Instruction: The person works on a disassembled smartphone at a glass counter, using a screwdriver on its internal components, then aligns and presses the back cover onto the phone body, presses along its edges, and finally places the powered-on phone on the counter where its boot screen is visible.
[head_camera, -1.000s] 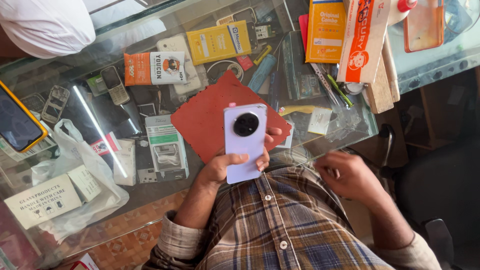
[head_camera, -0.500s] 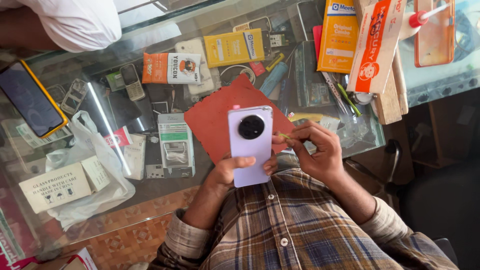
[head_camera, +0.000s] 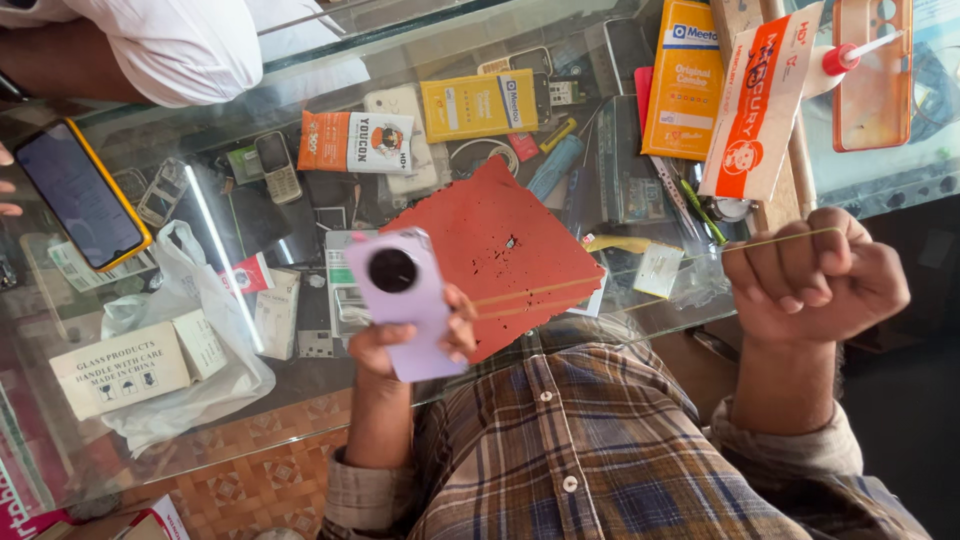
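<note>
**Lilac phone held over the red mat, a thin strip stretched out to the side**

Your left hand (head_camera: 415, 335) grips a lilac phone (head_camera: 400, 300) back side up, its round black camera ring facing the lens. The fingers curl around the phone's right edge and the thumb closes on its lower left, so the grasp is firm. The phone sits over the near left edge of the red mat (head_camera: 500, 250), which lies on the glass counter (head_camera: 300, 130).

From the phone a thin yellowish strip (head_camera: 640, 268) runs tight across the mat's near right corner to your right hand (head_camera: 815, 275). That hand is a closed fist, fingers pressed together around the strip's end, held well to the right of the mat and just past the counter's near edge.

Beyond the mat, under the glass, lie a yellow packet (head_camera: 480, 105) and an orange-and-white packet (head_camera: 355, 142). To the mat's far right stands an orange box (head_camera: 685, 80), with a white-and-orange sleeve (head_camera: 755, 100) leaning beside it. Left of the mat sits a white plastic bag (head_camera: 190, 340) with small cartons. Farther left, another person's phone with a yellow rim (head_camera: 82, 195) rests on the glass, below a white sleeve (head_camera: 180, 45).
</note>
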